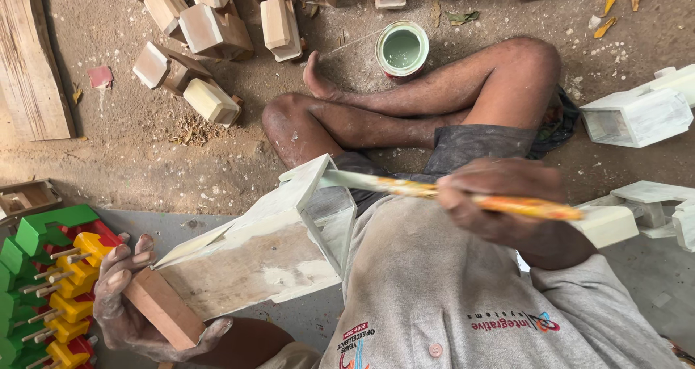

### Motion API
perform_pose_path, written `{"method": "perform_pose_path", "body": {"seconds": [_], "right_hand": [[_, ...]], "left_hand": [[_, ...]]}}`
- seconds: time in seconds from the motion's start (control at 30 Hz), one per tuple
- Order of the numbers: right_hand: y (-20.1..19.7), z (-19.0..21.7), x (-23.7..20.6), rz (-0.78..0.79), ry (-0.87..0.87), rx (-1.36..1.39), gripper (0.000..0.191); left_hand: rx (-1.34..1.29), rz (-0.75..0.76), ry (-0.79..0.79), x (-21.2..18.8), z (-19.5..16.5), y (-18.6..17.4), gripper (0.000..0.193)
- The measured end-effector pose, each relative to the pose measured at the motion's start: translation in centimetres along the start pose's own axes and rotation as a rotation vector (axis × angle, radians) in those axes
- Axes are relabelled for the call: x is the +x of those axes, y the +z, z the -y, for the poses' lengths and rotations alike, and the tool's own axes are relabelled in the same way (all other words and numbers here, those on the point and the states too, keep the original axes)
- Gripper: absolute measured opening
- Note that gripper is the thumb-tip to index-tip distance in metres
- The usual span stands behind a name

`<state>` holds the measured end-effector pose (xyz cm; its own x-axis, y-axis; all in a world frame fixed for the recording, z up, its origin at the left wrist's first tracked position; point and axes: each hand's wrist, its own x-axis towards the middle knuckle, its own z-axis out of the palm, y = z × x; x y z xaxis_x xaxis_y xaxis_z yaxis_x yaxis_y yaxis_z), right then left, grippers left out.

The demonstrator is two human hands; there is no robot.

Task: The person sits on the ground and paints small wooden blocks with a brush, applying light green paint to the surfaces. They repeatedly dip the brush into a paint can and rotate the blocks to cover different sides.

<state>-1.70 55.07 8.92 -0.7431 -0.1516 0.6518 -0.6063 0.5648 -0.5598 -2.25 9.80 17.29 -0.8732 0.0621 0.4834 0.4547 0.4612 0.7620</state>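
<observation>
Item: wooden birdhouse (268,246), centre frame, braced by our left hand (134,304) clasped round its base at 8 o'clock. Our right hand (507,202) grips a paintbrush (405,188), bristles touching its front. Pale green covers the roof and front; the side wall is patchy, bare wood showing.

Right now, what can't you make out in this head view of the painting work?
- Brush tip: hidden inside the wooden box, behind its wall.
- Left hand palm: covered by the brown block at the box's end.
- Right hand fingers: blurred, grip unclear.
- Paint can: paint depth cannot be told.
- Coloured toys: cut off by the left edge.
- Wooden pieces at top: cut off by the frame.
</observation>
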Motion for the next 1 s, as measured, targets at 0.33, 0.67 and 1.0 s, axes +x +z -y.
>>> {"method": "perform_pose_path", "body": {"seconds": [0.33, 0.67, 1.0], "right_hand": [[0.3, -1.0, -6.2, 0.095, -0.151, -0.374, 0.039], [-0.7, 2.0, 0.5, -0.088, 0.228, 0.417, 0.01], [-1.0, 4.5, 2.0, -0.197, 0.543, 0.49, 0.009]], "left_hand": [[-0.003, 0.006, 0.066, 0.4, 0.9, -0.4, 0.103], [0.063, -0.086, 0.098, 0.0, 1.2, -0.2, 0.102], [-0.018, 0.041, 0.095, 0.5, 1.5, -2.1, 0.102]]}}
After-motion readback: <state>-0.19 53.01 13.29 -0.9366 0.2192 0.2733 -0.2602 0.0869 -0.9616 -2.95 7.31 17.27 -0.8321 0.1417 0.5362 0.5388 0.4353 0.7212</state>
